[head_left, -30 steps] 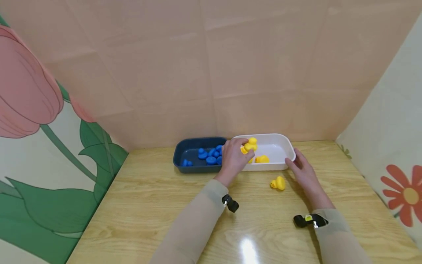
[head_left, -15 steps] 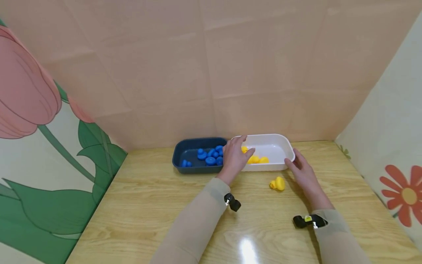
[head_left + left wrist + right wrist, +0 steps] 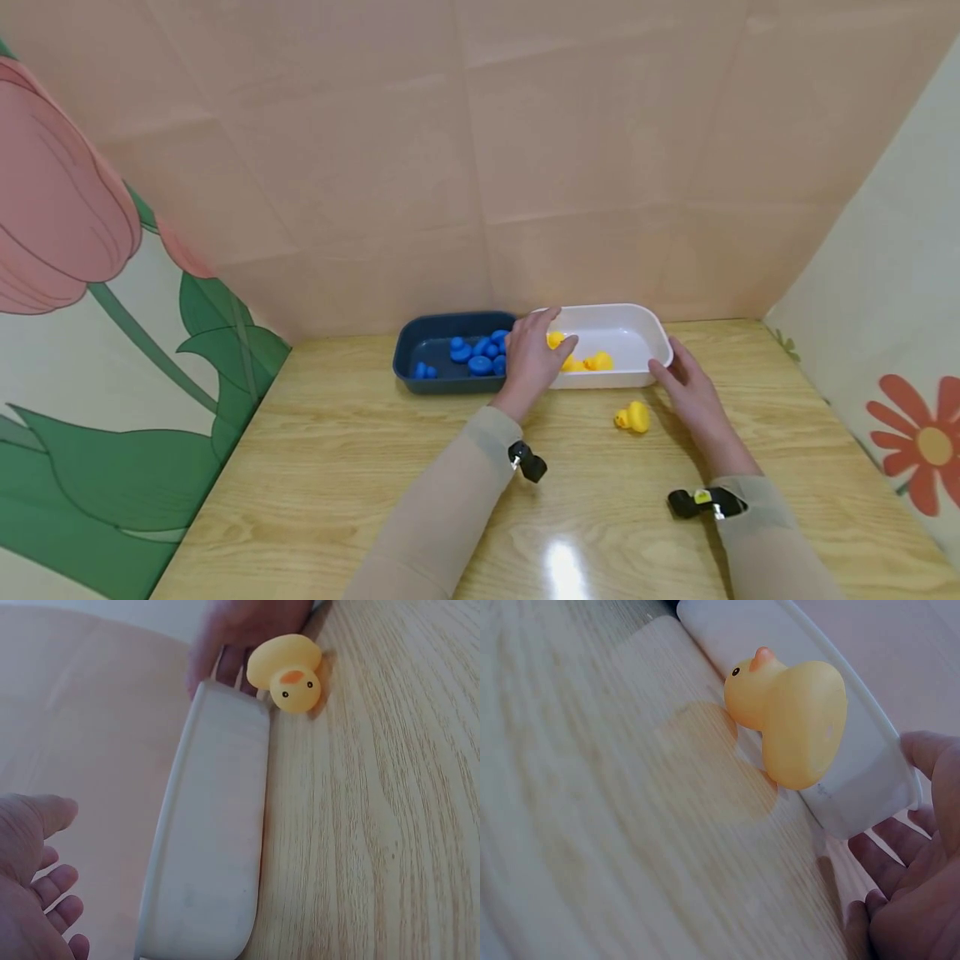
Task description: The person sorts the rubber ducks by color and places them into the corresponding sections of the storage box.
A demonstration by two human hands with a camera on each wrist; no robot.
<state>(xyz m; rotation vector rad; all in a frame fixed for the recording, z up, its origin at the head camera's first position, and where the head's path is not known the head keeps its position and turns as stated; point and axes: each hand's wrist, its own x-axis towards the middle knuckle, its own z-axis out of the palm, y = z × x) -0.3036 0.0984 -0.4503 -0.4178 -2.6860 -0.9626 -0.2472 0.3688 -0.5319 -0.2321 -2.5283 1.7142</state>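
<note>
My left hand point(image 3: 531, 358) hovers over the left end of the white tray point(image 3: 626, 333), fingers spread and holding nothing. Beneath and beside it, several yellow rubber ducks point(image 3: 599, 361) lie in the tray, some partly hidden by the hand. At the tray's near right corner, my right hand point(image 3: 692, 396) grips the edge; in the right wrist view its thumb point(image 3: 925, 752) touches the rim while the fingers point(image 3: 881, 859) lie against the end wall. One yellow rubber duck point(image 3: 633, 417) lies tipped over on the table in front of the tray, close to the right hand.
A navy tray point(image 3: 442, 387) with several blue rubber ducks point(image 3: 480, 365) stands immediately left of the white one. Both trays sit at the back of the wooden table point(image 3: 337, 500), near a beige backdrop point(image 3: 375, 167).
My left hand has let go of a yellow rubber duck, which dropped into the white tray, and its fingers have spread. The right hand has stayed at the tray's corner.
</note>
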